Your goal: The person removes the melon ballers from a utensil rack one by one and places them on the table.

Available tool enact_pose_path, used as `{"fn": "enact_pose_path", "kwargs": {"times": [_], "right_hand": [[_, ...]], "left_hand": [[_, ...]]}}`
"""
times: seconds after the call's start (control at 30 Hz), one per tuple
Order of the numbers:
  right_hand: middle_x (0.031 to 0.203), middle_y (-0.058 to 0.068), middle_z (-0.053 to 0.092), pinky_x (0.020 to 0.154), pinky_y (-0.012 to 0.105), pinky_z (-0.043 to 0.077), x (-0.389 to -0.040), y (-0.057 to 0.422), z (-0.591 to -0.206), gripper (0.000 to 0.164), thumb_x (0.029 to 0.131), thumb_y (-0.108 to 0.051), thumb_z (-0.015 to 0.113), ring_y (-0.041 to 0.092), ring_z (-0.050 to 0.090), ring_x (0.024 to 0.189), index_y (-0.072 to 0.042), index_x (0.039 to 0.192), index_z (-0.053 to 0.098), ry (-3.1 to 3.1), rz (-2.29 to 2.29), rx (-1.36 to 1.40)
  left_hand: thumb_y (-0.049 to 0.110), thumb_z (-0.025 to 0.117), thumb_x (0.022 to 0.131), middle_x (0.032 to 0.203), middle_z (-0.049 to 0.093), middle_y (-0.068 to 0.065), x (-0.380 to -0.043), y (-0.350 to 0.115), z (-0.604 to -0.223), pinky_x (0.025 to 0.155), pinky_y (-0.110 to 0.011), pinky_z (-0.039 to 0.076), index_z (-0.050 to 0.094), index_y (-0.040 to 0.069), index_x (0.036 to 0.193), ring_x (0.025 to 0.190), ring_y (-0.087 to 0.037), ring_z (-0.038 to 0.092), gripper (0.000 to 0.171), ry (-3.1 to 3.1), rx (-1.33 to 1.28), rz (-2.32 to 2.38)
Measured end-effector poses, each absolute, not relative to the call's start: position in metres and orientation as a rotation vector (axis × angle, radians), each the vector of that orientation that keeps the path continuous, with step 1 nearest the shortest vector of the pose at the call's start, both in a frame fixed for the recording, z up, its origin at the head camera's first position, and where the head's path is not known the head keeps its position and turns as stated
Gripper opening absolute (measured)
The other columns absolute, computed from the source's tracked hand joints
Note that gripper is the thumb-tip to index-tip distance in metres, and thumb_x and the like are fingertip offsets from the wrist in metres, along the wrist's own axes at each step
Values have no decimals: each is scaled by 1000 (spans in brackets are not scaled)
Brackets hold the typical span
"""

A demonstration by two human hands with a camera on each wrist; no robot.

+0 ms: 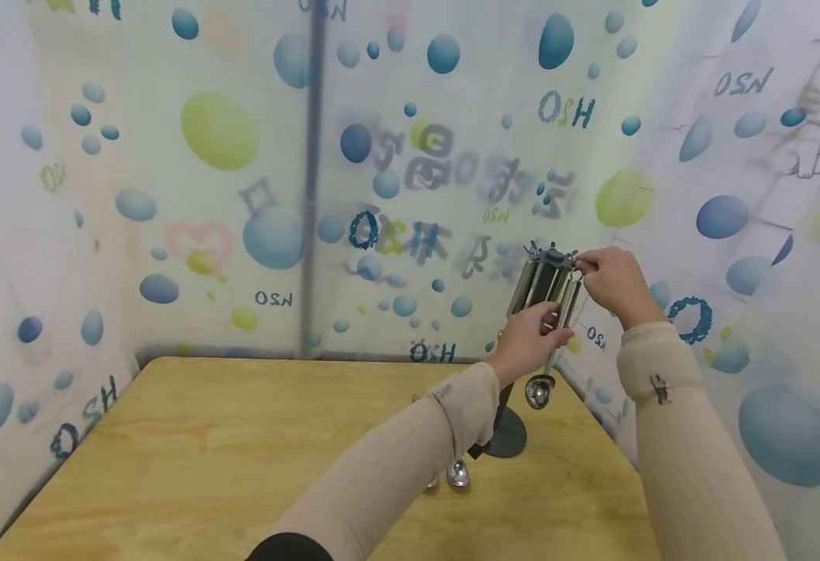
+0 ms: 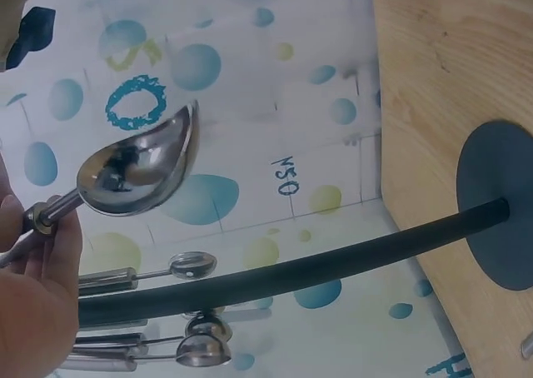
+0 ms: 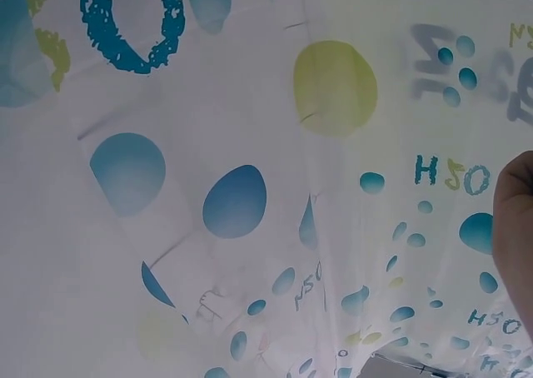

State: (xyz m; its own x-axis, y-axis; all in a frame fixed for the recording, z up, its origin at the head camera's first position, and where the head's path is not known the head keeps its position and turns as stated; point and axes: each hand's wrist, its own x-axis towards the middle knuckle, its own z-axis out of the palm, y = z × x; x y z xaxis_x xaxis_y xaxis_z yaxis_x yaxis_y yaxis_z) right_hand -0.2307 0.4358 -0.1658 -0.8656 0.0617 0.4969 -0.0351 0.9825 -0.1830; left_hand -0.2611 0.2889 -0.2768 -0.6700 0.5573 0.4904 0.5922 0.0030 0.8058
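Observation:
My left hand (image 1: 525, 343) grips the handle of a shiny metal ladle (image 1: 539, 392), which hangs bowl down beside a dark utensil rack (image 1: 508, 436). Seen from the left wrist, the ladle (image 2: 137, 174) has a bowl with a pointed lip, and the left hand (image 2: 50, 311) is around its handle. At the rack's top, my right hand (image 1: 616, 280) pinches the hooked rim with thumb and fingertip, just above the ring of the ladle's handle. Only an edge of the right hand (image 3: 516, 228) enters the right wrist view; its fingertips are hidden there.
Other metal utensils (image 2: 204, 349) with small round bowls hang from the rack. On the wooden table (image 1: 241, 436), metal spoon bowls (image 1: 459, 474) lie near the rack's base, partly behind my left sleeve. A patterned curtain (image 1: 381, 156) surrounds the table.

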Motion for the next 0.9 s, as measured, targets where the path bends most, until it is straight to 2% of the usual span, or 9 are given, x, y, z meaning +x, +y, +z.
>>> {"fn": "enact_pose_path", "kwargs": {"times": [0.1,0.33,0.53,0.77,0.9], "right_hand": [[113,33,66,63,43,42,-232,436,-165,31,105,-3,44,33,53,71,12,121,66,-2599,236,-9],[115,35,64,66,45,44,-232,439,-166,31,105,-2,44,37,57,79,14,120,66,-2603,220,3],[114,34,65,63,42,42,-233,438,-164,31,104,-3,45,35,55,74,13,119,67,-2594,202,22],[116,35,65,66,45,44,-232,442,-164,31,105,-4,46,37,57,79,14,123,65,-2605,181,28],[113,33,65,66,45,44,-232,443,-164,31,106,-5,45,36,55,76,13,122,65,-2621,173,17]], "left_hand": [[24,66,101,110,70,2,-262,288,-275,73,-18,54,56,10,143,90,-1,66,45,-2199,-1294,-1807],[21,66,101,107,72,2,-258,285,-270,72,-17,53,58,8,141,87,0,66,43,-2187,-1323,-1795],[18,65,102,103,72,1,-262,282,-269,70,-16,53,61,7,136,83,1,65,37,-2145,-1366,-1804],[14,65,100,106,71,1,-260,275,-269,75,-17,53,59,8,140,92,-2,68,41,-2155,-1416,-1814],[16,66,100,105,71,2,-259,273,-271,75,-17,54,59,8,140,93,-3,68,41,-2186,-1426,-1823]]}}
